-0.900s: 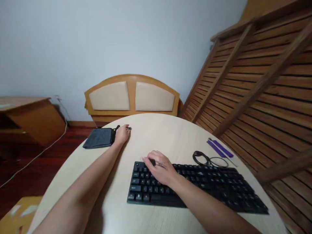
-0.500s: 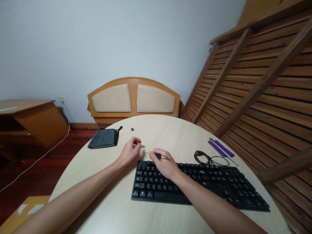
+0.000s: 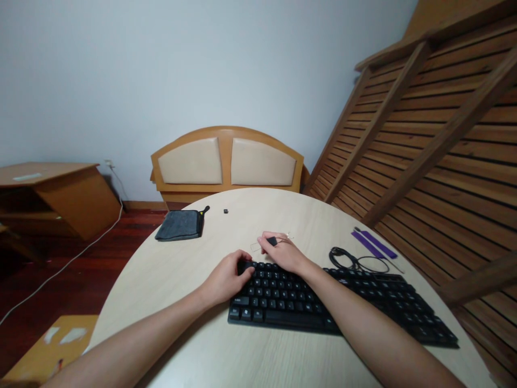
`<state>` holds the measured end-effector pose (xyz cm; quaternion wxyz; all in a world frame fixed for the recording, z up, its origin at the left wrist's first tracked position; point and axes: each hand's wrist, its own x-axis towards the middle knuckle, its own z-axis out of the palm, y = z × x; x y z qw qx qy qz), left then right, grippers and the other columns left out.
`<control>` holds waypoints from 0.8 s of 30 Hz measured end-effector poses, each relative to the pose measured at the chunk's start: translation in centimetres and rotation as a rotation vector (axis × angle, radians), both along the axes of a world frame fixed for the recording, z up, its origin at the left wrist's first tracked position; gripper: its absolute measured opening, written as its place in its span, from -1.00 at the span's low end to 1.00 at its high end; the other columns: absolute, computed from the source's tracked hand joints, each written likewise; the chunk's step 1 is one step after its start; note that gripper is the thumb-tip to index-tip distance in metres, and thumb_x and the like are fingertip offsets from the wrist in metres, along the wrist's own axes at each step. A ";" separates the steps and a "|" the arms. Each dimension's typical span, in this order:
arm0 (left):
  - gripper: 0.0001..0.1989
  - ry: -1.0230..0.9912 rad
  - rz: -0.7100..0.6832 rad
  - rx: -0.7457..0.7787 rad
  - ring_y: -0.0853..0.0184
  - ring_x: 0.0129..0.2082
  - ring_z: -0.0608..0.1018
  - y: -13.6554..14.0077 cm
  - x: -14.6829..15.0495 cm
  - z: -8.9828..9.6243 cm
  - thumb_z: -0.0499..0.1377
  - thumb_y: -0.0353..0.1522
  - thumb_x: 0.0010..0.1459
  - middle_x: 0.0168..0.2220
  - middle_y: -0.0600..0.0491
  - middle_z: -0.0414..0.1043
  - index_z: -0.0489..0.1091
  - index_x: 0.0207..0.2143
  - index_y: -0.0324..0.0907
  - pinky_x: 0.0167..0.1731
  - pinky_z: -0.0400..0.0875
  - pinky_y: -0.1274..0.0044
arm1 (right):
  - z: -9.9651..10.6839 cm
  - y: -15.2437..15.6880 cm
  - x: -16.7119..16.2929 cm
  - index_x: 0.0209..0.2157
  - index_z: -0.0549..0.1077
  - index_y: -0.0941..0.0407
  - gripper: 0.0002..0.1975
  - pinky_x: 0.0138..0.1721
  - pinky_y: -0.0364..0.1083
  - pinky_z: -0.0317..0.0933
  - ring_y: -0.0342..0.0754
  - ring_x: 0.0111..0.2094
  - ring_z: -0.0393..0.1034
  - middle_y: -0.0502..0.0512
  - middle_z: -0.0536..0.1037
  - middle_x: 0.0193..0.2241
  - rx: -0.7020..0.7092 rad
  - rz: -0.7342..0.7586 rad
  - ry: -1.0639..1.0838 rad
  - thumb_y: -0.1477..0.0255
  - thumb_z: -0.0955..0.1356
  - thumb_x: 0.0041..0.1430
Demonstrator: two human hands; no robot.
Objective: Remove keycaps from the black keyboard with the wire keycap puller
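Observation:
A black keyboard [image 3: 278, 318] lies on the round pale table in front of me. My left hand [image 3: 226, 277] has its thumb on top of the keyboard's far left corner, with the fingers curled round the edge. My right hand [image 3: 285, 253] is closed on a wire keycap puller [image 3: 272, 241], which has a black grip and thin wire loops at its ends. One loop points left, just beyond the keyboard's back edge. The right forearm crosses over the keys and hides some of them.
A dark zip pouch [image 3: 181, 224] and a small black piece [image 3: 225, 211] lie at the back left of the table. To the right are a coiled black cable [image 3: 343, 258] and purple strips [image 3: 374, 243]. Wooden slats [image 3: 424, 145] lean beside the table.
My left hand has come down and nearer to me, onto the keyboard's far left corner. My right hand has lifted slightly away from the keys with the keycap puller.

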<state>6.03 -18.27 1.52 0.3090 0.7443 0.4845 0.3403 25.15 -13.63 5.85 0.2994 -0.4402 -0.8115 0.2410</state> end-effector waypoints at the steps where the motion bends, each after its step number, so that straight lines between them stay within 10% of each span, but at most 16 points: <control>1: -0.81 -0.001 -0.002 -0.005 0.20 -0.19 0.51 0.0 0.0 0.0 0.14 -0.33 0.15 -0.21 -0.04 0.50 0.39 -0.18 -0.19 -0.10 0.35 0.37 | -0.4 -0.1 0.0 -0.57 0.38 0.10 -0.62 -0.38 -0.16 0.12 -0.14 -0.49 0.31 -0.06 0.42 -0.60 -0.014 -0.010 0.026 0.25 0.21 0.27; 13: -0.79 -0.104 0.002 -0.006 0.25 -0.14 0.51 0.1 0.2 -0.5 0.15 -0.33 0.16 -0.18 -0.03 0.48 0.33 -0.14 -0.18 -0.06 0.36 0.40 | -2.3 0.1 0.2 -0.46 0.41 0.13 -0.73 -0.48 -0.17 0.19 -0.14 -0.53 0.35 -0.01 0.51 -0.55 -0.217 0.014 0.397 0.22 0.44 0.00; 24: -0.81 -0.027 0.028 -0.020 0.21 -0.20 0.54 0.1 0.2 0.0 0.15 -0.29 0.15 -0.23 -0.04 0.53 0.43 -0.22 -0.21 -0.13 0.38 0.40 | -2.4 -0.2 0.2 -0.31 0.46 0.15 -0.73 -0.39 -0.15 0.27 -0.13 -0.46 0.41 0.01 0.52 -0.51 -0.259 0.069 0.437 0.21 0.35 0.15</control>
